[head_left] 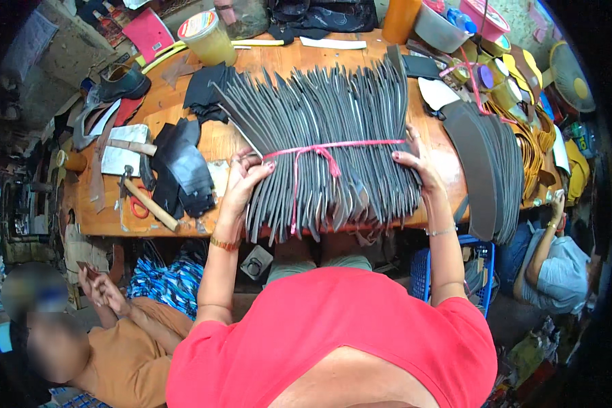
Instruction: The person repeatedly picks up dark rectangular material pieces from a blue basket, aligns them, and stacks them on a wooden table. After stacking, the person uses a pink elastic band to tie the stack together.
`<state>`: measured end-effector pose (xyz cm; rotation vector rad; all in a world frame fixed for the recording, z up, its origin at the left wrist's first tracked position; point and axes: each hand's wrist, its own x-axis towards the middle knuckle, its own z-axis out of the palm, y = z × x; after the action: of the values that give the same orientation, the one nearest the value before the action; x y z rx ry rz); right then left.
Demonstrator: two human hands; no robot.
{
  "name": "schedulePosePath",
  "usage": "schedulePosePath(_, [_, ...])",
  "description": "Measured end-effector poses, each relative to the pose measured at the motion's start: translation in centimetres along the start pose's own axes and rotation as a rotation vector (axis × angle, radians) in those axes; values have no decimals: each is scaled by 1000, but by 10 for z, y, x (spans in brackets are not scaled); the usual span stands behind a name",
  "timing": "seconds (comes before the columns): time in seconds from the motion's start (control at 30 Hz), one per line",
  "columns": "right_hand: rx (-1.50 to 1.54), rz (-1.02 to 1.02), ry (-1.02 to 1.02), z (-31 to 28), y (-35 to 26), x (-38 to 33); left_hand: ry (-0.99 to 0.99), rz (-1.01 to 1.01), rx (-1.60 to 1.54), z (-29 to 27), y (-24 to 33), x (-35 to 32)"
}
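A wide bundle of thin dark grey shoe-sole pieces (333, 183), stood on edge side by side, rests at the table's front edge. Around its middle runs a pink string (367, 143), knotted with loose ends hanging down the near side. My left hand (247, 182) grips the bundle's left end, thumb on top. At the opposite end my right hand (420, 165) presses in, its thumb also over the pieces. The fingers of both hands are partly hidden behind the bundle.
On the wooden table (105, 214) lie a hammer (149, 204), red-handled scissors (140, 206) and black material pieces (183, 170). A second stack of dark soles (486, 170) overhangs the right edge. Behind stands a lidded tub (207, 41). People sit at lower left (129, 347) and right (557, 265).
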<state>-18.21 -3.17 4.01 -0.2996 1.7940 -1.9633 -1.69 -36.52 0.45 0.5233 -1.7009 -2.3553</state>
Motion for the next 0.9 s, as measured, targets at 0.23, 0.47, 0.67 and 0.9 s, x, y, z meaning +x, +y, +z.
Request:
schedulePosePath(0.23, [206, 405, 55, -2, -19, 18, -63, -205, -21, 14, 39, 10])
schedulePosePath(0.47, [318, 574, 8, 17, -30, 8, -25, -409, 98, 31, 67, 10])
schedulePosePath(0.67, [438, 670, 38, 31, -31, -25, -24, -584, -109, 10, 60, -7])
schedulePosePath(0.9, [412, 647, 105, 29, -82, -76, 12, -653, -106, 36, 103, -20])
